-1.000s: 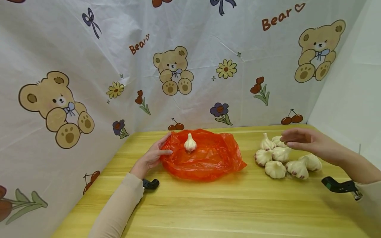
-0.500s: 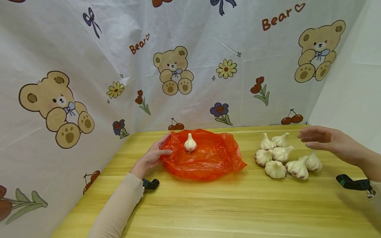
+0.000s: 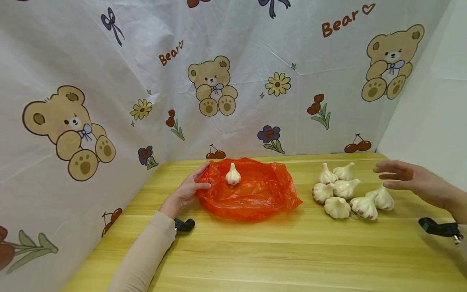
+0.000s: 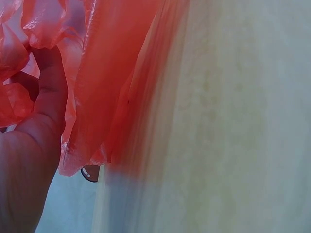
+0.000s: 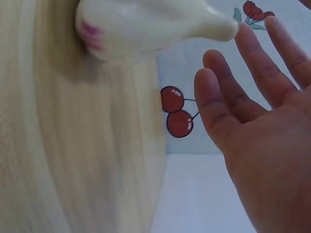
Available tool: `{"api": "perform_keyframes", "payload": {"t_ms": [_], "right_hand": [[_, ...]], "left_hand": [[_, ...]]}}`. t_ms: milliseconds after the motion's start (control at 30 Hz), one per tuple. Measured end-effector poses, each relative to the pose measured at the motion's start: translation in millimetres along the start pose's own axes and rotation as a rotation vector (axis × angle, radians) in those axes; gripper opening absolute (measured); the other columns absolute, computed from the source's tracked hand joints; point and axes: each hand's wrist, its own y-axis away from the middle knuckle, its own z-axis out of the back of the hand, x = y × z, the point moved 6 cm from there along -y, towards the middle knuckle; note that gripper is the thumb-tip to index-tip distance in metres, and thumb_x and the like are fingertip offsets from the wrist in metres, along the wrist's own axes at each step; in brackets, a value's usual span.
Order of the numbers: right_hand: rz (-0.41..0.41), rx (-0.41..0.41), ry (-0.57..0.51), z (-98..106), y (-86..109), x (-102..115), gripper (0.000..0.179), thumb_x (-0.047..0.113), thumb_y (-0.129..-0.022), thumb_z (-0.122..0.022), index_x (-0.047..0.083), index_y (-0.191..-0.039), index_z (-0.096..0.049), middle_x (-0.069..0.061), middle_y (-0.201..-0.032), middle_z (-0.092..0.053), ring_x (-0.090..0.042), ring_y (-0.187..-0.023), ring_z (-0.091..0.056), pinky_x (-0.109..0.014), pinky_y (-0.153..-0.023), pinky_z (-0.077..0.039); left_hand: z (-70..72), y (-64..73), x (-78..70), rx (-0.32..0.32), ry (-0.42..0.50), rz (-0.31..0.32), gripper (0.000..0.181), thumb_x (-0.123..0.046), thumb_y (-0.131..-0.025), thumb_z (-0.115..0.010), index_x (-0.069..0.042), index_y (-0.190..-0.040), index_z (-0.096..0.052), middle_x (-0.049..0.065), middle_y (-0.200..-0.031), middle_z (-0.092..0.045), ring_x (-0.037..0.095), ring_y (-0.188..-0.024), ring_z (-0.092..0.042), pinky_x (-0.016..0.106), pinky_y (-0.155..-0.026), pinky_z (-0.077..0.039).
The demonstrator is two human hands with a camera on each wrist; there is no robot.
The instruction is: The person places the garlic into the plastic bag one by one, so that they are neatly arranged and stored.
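At the left edge of a red plastic bag [image 3: 251, 202], my left hand [image 3: 185, 190] grips the film, thumb in front and fingers partly hidden behind it. The left wrist view shows the thumb [image 4: 51, 87] against the crumpled film. One white garlic bulb [image 3: 233, 176] stands upright in the bag's open mouth, near the left hand. My right hand [image 3: 419, 180] hovers with extended fingers, holding nothing, just right of several garlic bulbs [image 3: 337, 207]. Nearest to it is the rightmost bulb [image 3: 384, 198]; a purple-marked bulb [image 5: 141, 29] lies before the fingers in the right wrist view.
The things lie on a light wooden table [image 3: 273, 255]. A white curtain [image 3: 248, 113] printed with bears and flowers hangs behind and at the left. A white wall [image 3: 434, 121] stands at the right.
My right hand has moved right, away from above the garlic pile, uncovering the bulbs at the back. The left hand, the bag and the bulb in it stay where they were.
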Motion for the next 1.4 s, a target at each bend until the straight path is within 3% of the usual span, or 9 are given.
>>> {"api": "perform_keyframes", "payload": {"t_ms": [267, 467, 700, 800, 1033, 1267, 1400], "right_hand": [[-0.003, 0.086, -0.045, -9, 3.8, -15, 0.059, -0.003, -0.103, -0.053, 0.009, -0.158, -0.034, 0.028, -0.136, -0.056, 0.011, -0.117, -0.056, -0.013, -0.083, -0.052], [-0.062, 0.132, -0.065, -18, 5.2, -22, 0.06, 0.0, -0.103, -0.054, 0.01, -0.159, -0.033, 0.027, -0.134, -0.058, 0.011, -0.117, -0.054, -0.016, -0.083, -0.052], [-0.087, 0.214, -0.117, -27, 7.2, -28, 0.062, -0.001, -0.101, -0.056, 0.009, -0.158, -0.033, 0.025, -0.135, -0.06, 0.003, -0.114, -0.062, -0.019, -0.085, -0.055], [-0.098, 0.239, -0.096, -29, 7.4, -28, 0.062, 0.001, -0.101, -0.058, 0.007, -0.157, -0.033, 0.023, -0.134, -0.062, 0.001, -0.114, -0.064, -0.016, -0.086, -0.054], [-0.094, 0.271, -0.003, -30, 8.5, -24, 0.059, 0.005, -0.099, -0.064, 0.0, -0.152, -0.04, 0.005, -0.125, -0.069, -0.003, -0.11, -0.063, -0.014, -0.086, -0.05], [-0.096, 0.288, 0.003, -32, 10.7, -25, 0.057, 0.004, -0.097, -0.065, -0.005, -0.149, -0.042, 0.008, -0.123, -0.068, 0.001, -0.109, -0.06, -0.013, -0.085, -0.049], [-0.089, 0.279, 0.0, -32, 10.5, -24, 0.056, 0.003, -0.097, -0.064, -0.005, -0.148, -0.042, 0.003, -0.119, -0.069, -0.001, -0.106, -0.062, -0.014, -0.084, -0.05]], "left_hand": [[-1.6, 0.4, -1.6, 0.009, 0.008, 0.004, 0.091, 0.013, -0.095, -0.058, -0.025, -0.167, -0.017, 0.006, -0.174, -0.015, 0.039, -0.155, -0.026, 0.031, -0.098, -0.059], [0.3, -0.2, 1.2, 0.004, 0.008, 0.006, 0.091, 0.013, -0.094, -0.058, -0.026, -0.166, -0.019, 0.006, -0.174, -0.015, 0.038, -0.155, -0.026, 0.031, -0.099, -0.058], [0.1, 0.7, 0.3, 0.002, 0.015, 0.012, 0.091, 0.012, -0.095, -0.058, -0.027, -0.166, -0.019, 0.005, -0.173, -0.017, 0.038, -0.154, -0.027, 0.031, -0.097, -0.059], [-0.4, 1.1, -1.1, 0.006, 0.006, 0.006, 0.091, 0.013, -0.095, -0.058, -0.026, -0.167, -0.018, 0.006, -0.174, -0.016, 0.039, -0.154, -0.027, 0.032, -0.097, -0.059], [0.0, 1.7, -1.9, 0.0, -0.008, 0.007, 0.091, 0.012, -0.095, -0.058, -0.027, -0.167, -0.017, 0.006, -0.174, -0.016, 0.037, -0.152, -0.03, 0.034, -0.099, -0.058], [2.1, 0.5, 0.8, -0.012, -0.007, 0.015, 0.091, 0.012, -0.094, -0.06, -0.028, -0.166, -0.022, 0.004, -0.173, -0.018, 0.036, -0.153, -0.028, 0.034, -0.101, -0.057], [1.8, 1.4, -0.1, -0.019, -0.016, 0.005, 0.09, 0.012, -0.094, -0.06, -0.027, -0.166, -0.022, 0.005, -0.173, -0.017, 0.038, -0.155, -0.026, 0.034, -0.102, -0.056]]}}
